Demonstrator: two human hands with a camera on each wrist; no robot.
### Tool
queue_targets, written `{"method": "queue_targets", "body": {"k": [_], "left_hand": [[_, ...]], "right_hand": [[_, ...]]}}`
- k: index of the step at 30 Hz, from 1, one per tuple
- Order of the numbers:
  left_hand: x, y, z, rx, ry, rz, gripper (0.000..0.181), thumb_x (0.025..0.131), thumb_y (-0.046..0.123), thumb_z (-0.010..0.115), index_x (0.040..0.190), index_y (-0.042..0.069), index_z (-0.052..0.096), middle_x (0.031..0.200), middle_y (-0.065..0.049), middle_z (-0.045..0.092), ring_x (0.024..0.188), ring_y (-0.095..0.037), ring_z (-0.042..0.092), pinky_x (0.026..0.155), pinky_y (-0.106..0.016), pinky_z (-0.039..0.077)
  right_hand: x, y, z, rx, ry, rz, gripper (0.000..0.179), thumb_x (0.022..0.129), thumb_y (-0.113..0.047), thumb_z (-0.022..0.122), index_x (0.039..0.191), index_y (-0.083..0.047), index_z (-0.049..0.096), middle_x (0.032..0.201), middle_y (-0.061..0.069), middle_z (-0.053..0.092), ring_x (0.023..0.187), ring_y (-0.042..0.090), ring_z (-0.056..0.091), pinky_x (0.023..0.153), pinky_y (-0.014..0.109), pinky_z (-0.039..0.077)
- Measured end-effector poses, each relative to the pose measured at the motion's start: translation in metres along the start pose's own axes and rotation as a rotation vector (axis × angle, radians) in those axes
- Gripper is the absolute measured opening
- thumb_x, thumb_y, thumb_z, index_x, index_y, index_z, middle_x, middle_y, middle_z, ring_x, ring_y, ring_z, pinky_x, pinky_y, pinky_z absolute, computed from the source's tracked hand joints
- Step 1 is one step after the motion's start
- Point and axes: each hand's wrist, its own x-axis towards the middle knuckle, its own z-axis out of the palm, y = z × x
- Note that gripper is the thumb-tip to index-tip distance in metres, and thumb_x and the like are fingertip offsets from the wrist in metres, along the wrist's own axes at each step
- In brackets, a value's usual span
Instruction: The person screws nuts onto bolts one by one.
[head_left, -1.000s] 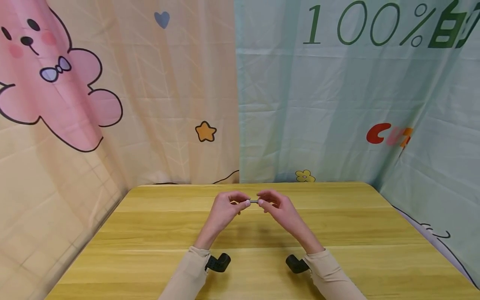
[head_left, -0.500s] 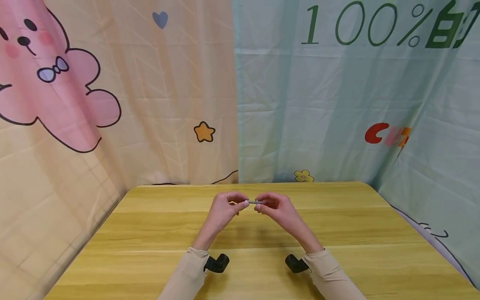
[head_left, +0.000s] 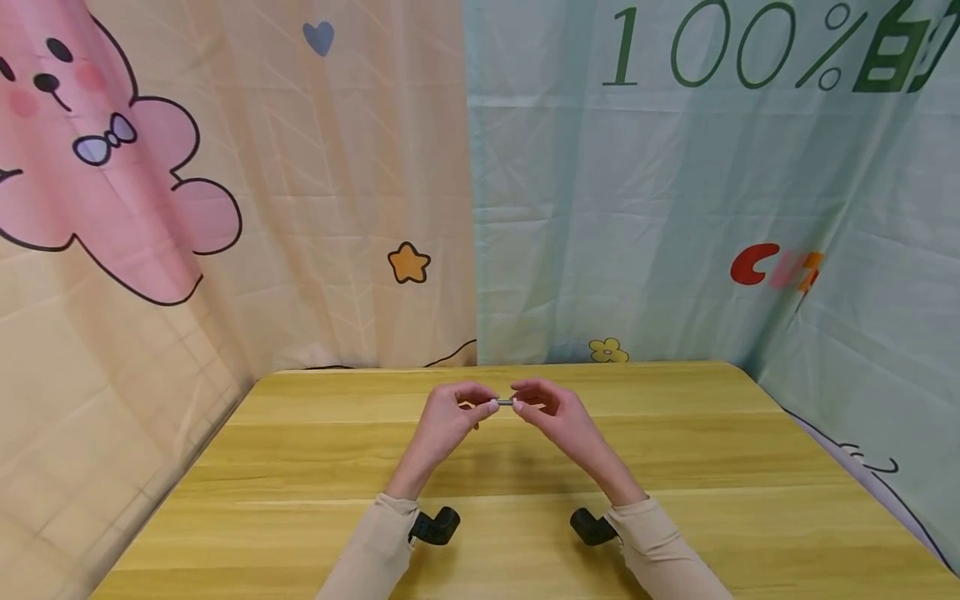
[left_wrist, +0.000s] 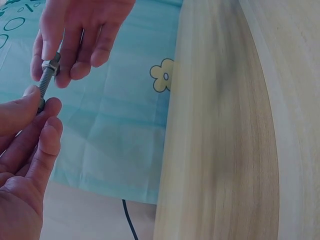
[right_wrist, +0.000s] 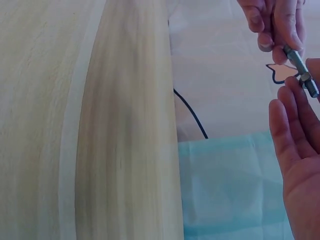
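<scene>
We are seeing the right hand (head_left: 557, 417) changing its hold: half a second ago its thumb was tucking lower and more of the bolt (left_wrist: 45, 84) was showing beside it, and now the thumb is lying forward along the near side again, with the forefinger rising above it. The left hand (head_left: 448, 418) is staying almost exactly where it was. We are taking this as a re-grip between turns, so the nut (left_wrist: 51, 66) is probably being worked along the thread, though we are not able to tell which way. In the left hand we are finding a closed pinch, thumb against finger, gripping the bolt's head end. The right thumb and fingers are drawing close around the nut, pinching it lightly, while the remaining fingers are fanning out loosely below. The bolt is spanning the gap between both grips, above the table (head_left: 510, 533); thread is showing on the left-hand side of the nut, and a short end is protruding past it into the right hand's hollow.
</scene>
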Motion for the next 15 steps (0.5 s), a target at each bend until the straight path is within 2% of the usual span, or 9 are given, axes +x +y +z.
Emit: {"method": "queue_targets", "body": {"k": [4, 7, 11, 15], "left_hand": [[0.0, 0.0, -0.001, 0.013, 0.0, 0.0, 0.004, 0.089, 0.011, 0.074, 0.092, 0.013, 0.075, 0.087, 0.001, 0.069, 0.074, -0.019, 0.059, 0.062, -0.034, 0.054], [0.0, -0.001, 0.0, 0.018, -0.002, -0.001, 0.004, 0.089, 0.011, 0.074, 0.092, 0.012, 0.075, 0.086, 0.001, 0.069, 0.073, -0.02, 0.06, 0.06, -0.031, 0.054], [0.0, -0.002, 0.0, 0.023, -0.002, -0.002, 0.003, 0.089, 0.011, 0.074, 0.092, 0.013, 0.075, 0.086, 0.002, 0.069, 0.074, -0.022, 0.06, 0.06, -0.032, 0.054], [0.0, -0.001, 0.0, 0.023, 0.004, -0.008, 0.003, 0.089, 0.011, 0.074, 0.092, 0.013, 0.076, 0.086, 0.002, 0.069, 0.075, -0.023, 0.061, 0.061, -0.032, 0.054]], "right_hand": [[0.005, 0.017, 0.001, 0.024, -0.018, -0.046, 0.026, 0.093, -0.002, 0.065, 0.119, 0.002, 0.061, 0.112, 0.016, 0.065, 0.103, 0.031, 0.062, 0.085, 0.031, 0.053], [0.008, 0.031, 0.002, 0.037, -0.021, -0.046, 0.024, 0.094, -0.003, 0.066, 0.117, 0.001, 0.063, 0.111, 0.015, 0.065, 0.101, 0.03, 0.063, 0.085, 0.029, 0.053], [0.008, 0.035, 0.001, 0.026, -0.013, -0.038, 0.023, 0.094, -0.013, 0.069, 0.115, -0.005, 0.066, 0.107, 0.01, 0.068, 0.097, 0.024, 0.065, 0.086, 0.036, 0.054], [0.008, 0.035, 0.001, 0.04, -0.017, -0.023, 0.022, 0.095, -0.021, 0.068, 0.112, -0.006, 0.067, 0.101, 0.009, 0.07, 0.093, 0.028, 0.067, 0.086, 0.042, 0.054]]}}
